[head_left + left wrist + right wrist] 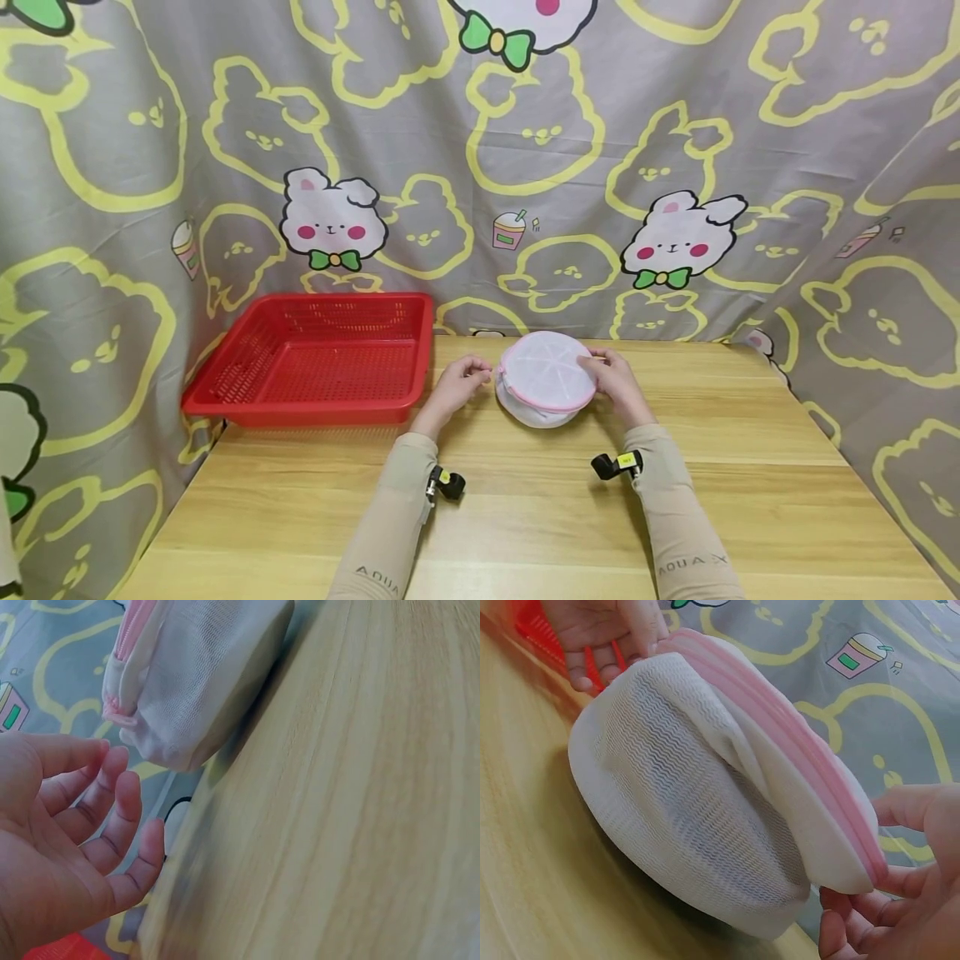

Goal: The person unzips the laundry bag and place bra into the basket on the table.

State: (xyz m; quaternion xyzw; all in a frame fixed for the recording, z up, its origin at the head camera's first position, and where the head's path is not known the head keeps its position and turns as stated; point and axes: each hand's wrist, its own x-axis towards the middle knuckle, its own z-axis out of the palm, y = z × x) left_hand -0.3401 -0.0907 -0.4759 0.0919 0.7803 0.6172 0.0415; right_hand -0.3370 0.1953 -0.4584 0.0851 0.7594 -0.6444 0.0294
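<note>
A round white mesh laundry bag (546,373) with a pink zipper around its lid stands on the wooden table, its soft side slumped in folds. My right hand (900,892) grips the bag's rim on the right, thumb on the lid and fingers curled beneath the edge. On the opposite side, my left hand (82,832) is held close to the zipper's end tab (118,712). Its thumb and index tips nearly meet just short of that tab, while the other fingers are loosely bent. The lid looks closed, and the bag's inside is hidden.
A red plastic basket (417,367) with perforated walls sits at the back left, beside my left hand. A grey curtain (420,150) printed with rabbits hangs behind and along both sides of the table (525,517). Each forearm carries a small black camera.
</note>
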